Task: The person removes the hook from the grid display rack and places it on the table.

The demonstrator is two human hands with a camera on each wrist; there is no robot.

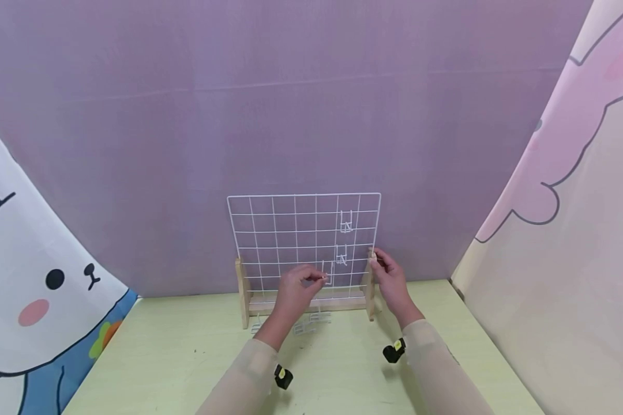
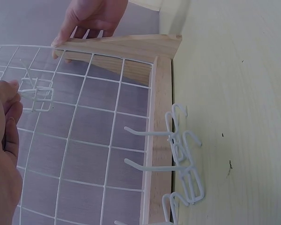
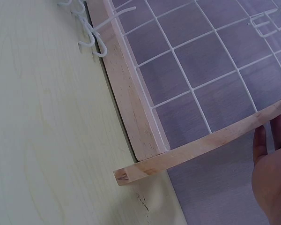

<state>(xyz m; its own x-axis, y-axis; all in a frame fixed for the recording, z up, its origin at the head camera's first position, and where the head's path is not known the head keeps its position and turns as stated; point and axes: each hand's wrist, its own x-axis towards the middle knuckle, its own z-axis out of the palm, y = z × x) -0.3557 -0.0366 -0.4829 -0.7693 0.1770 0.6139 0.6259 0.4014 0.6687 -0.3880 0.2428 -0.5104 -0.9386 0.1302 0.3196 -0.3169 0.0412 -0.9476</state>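
Note:
A white wire grid panel (image 1: 304,195) stands in a wooden stand (image 1: 243,294) on the table. In the head view, my left hand (image 1: 297,287) is at the panel's lower right part, pinching a white wire hook (image 2: 49,96) between thumb and fingertips, close against the grid wires. My right hand (image 1: 393,283) holds the top of the stand's right wooden upright (image 3: 192,151), with fingers behind it and the thumb at the front. Two more white hooks hang on the grid above my left hand, an upper hook (image 1: 346,226) and a lower hook (image 1: 341,258).
Several loose white hooks (image 2: 192,178) lie on the table along the stand's wooden base bar (image 2: 163,140). The pale wooden tabletop (image 1: 176,357) reaches back to a purple cloth backdrop (image 1: 311,127). Printed cartoon cloths hang at both sides.

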